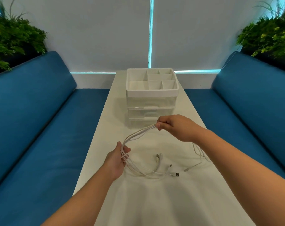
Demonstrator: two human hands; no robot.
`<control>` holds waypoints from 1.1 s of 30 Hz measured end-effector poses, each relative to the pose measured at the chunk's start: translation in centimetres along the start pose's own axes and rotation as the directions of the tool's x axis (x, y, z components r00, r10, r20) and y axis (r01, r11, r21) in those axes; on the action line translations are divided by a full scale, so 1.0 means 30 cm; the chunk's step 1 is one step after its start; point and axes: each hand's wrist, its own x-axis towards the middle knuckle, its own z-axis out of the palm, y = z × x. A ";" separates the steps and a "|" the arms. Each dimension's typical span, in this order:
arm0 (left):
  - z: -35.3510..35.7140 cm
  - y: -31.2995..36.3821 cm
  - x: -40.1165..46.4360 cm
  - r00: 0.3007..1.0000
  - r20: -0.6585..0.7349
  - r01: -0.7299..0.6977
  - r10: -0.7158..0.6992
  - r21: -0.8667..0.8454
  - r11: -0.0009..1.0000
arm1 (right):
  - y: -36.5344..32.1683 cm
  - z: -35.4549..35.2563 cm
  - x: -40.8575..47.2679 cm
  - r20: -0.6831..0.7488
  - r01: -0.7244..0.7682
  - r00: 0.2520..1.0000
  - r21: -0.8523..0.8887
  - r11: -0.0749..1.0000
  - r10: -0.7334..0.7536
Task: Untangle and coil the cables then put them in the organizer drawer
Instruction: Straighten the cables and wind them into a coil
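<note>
Several white cables (138, 132) run as a bundle between my two hands above the white table (154, 201). My right hand (172, 126) pinches the bundle at its upper end, fingers curled. My left hand (117, 159) has the strands passing between its thumb and fingers lower down. The loose plug ends (167, 167) lie on the table in front of me, and more cable (199, 152) trails under my right forearm. Behind the hands stands the clear organizer (151, 101), with its stacked drawers closed and a white divided tray on top.
Blue sofa benches (40, 128) flank the narrow table on both sides. Green plants (13, 38) stand behind the backrests at the left and right. A pale wall with a window strip closes off the far end.
</note>
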 end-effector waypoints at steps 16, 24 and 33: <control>0.166 0.140 -0.128 0.810 0.353 -0.567 0.468 0.673 0.474 | -0.052 0.096 0.077 0.165 0.078 0.984 -0.112 0.991 -0.059; 0.069 0.162 -0.082 0.836 0.249 -0.541 0.489 0.518 0.662 | 0.042 0.102 0.041 0.135 0.026 0.991 -0.016 1.000 -0.023; 0.045 0.181 -0.097 0.864 0.200 -0.499 0.462 0.458 0.735 | 0.041 0.081 0.049 0.017 0.028 0.999 -0.016 0.999 -0.028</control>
